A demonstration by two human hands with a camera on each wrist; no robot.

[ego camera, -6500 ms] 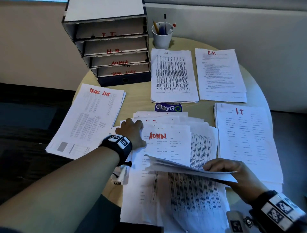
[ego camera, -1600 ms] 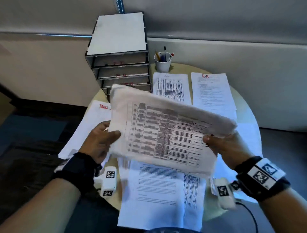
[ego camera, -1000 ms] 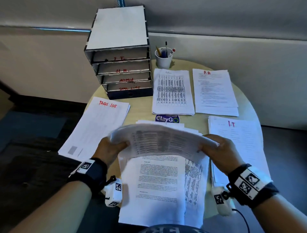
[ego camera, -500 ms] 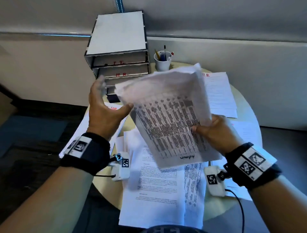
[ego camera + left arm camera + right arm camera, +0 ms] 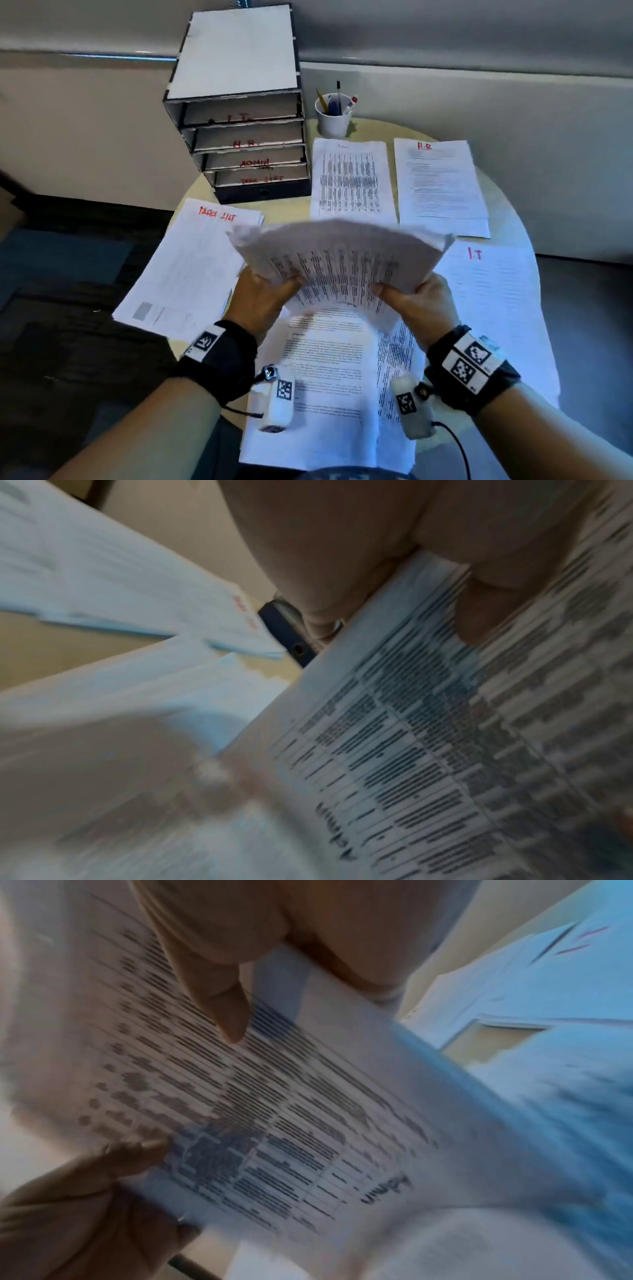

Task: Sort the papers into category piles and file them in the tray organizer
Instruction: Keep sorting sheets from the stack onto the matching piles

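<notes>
White printed sheets, a thick sheaf of table-filled paper (image 5: 342,263), are arching upward between both hands above the round beige worktop (image 5: 287,212). The left hand (image 5: 260,301) is pinching the sheaf's near left edge, thumb on top and fingers (image 5: 486,607) underneath, so its grip is holding paper. The right hand (image 5: 418,301) is clamping the near right edge the same way, its grip likewise full.

Under the sheaf an unsorted heap of text pages (image 5: 325,383) is lying at the near edge. Around it four piles are lying flat: one lettered "TASK LIST" in red (image 5: 188,267) at left, a tabled pile (image 5: 351,181) and an "H.R" pile (image 5: 442,185) farther back, and an "I.T" pile (image 5: 493,301) at right. The grey four-tier tray organizer (image 5: 239,137) is standing at back left, a white cup of pens (image 5: 334,116) just beside it.
</notes>
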